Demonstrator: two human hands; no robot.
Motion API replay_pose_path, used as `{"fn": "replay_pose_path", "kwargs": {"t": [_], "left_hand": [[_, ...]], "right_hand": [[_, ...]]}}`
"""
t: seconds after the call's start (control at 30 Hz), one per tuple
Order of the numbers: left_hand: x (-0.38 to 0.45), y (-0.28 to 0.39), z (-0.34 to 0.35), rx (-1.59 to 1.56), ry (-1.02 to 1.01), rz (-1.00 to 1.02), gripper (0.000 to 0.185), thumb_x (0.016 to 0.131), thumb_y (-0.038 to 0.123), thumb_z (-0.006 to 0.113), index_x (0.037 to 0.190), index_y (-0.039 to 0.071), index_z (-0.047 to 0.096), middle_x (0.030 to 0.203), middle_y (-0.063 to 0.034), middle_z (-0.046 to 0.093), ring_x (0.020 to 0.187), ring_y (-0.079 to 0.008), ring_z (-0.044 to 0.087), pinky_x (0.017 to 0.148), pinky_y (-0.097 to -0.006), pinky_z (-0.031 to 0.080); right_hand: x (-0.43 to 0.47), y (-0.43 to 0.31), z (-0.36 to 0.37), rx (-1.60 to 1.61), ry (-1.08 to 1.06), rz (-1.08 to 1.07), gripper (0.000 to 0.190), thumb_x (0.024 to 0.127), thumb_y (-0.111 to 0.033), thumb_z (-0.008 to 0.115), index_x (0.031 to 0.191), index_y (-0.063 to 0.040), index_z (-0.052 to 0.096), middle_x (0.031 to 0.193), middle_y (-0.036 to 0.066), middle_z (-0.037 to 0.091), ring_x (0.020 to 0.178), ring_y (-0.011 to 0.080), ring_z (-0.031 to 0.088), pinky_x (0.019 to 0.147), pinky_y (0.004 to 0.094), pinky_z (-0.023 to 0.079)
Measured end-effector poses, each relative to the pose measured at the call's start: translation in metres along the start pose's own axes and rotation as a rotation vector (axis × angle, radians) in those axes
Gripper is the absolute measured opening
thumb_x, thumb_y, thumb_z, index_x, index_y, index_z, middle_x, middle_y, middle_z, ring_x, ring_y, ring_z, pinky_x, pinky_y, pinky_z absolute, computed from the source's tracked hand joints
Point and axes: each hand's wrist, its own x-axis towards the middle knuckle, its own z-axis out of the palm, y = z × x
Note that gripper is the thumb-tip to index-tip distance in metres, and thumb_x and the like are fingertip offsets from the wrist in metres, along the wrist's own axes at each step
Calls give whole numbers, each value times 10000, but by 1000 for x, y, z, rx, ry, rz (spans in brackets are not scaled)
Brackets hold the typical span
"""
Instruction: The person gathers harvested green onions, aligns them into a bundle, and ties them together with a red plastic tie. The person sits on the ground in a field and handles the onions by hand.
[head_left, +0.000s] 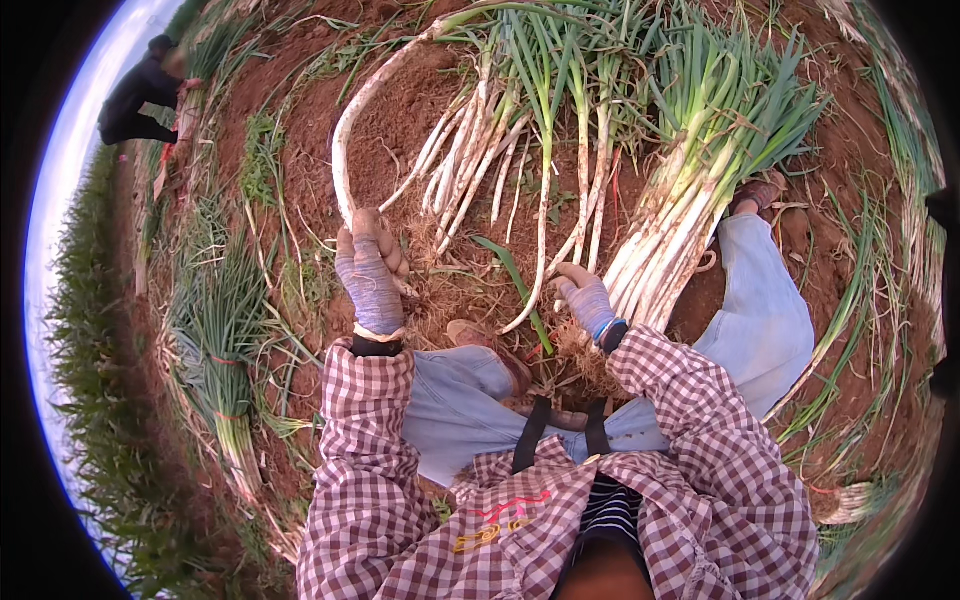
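Note:
My left hand (370, 270), in a knitted work glove with tan fingers, grips the lower end of a long Welsh onion (343, 142). Its white stalk curves up and over to the right, where the green leaves begin. My right hand (585, 296), gloved too, is low beside a thick pile of Welsh onions (667, 225). Its fingertips meet the lower end of a thin stalk (577, 234); whether they grip it is unclear. Just left of that hand, a single bent Welsh onion (544, 225) lies with its root end toward me.
Loose Welsh onions (469, 146) lie on brown soil (307, 150) ahead. A tied bundle (225, 375) is at left, another (851, 501) at lower right. My legs (765, 307) flank the work area. A person (142, 97) bends over onions at far left, near a tall green crop (112, 360).

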Motion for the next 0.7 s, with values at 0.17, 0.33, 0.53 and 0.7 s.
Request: {"fn": "replay_pose_path", "kwargs": {"t": [0.17,0.33,0.53,0.7], "left_hand": [[-12,-96,-36,-132,-124,-908,345,907,363,619,1028,44,560,665,34,487,503,-74,437,432,-227,407],[-37,-107,-8,428,-299,-1078,273,834,302,708,895,51,619,675,6,563,529,-94,530,450,-241,437],[-17,-112,-50,64,-244,-1019,260,935,290,577,1015,42,576,635,43,465,490,-68,416,425,-228,369],[14,-94,-68,1,-243,-789,398,931,375,566,1055,-3,564,661,-29,569,501,-151,540,444,-282,451]], "right_hand": [[61,-1,50,-600,-7,193,571,816,-514,637,1073,-4,660,949,157,684,866,280,662,761,394,514],[91,-30,58,-841,-68,489,524,823,-514,618,1022,-33,682,993,162,681,948,299,648,821,410,490],[97,-22,59,-977,-71,434,502,832,-497,587,1036,-45,667,964,162,673,919,309,643,804,421,496],[114,-7,52,-974,-70,345,492,856,-465,571,950,7,672,803,175,667,769,338,642,711,445,485]]}}
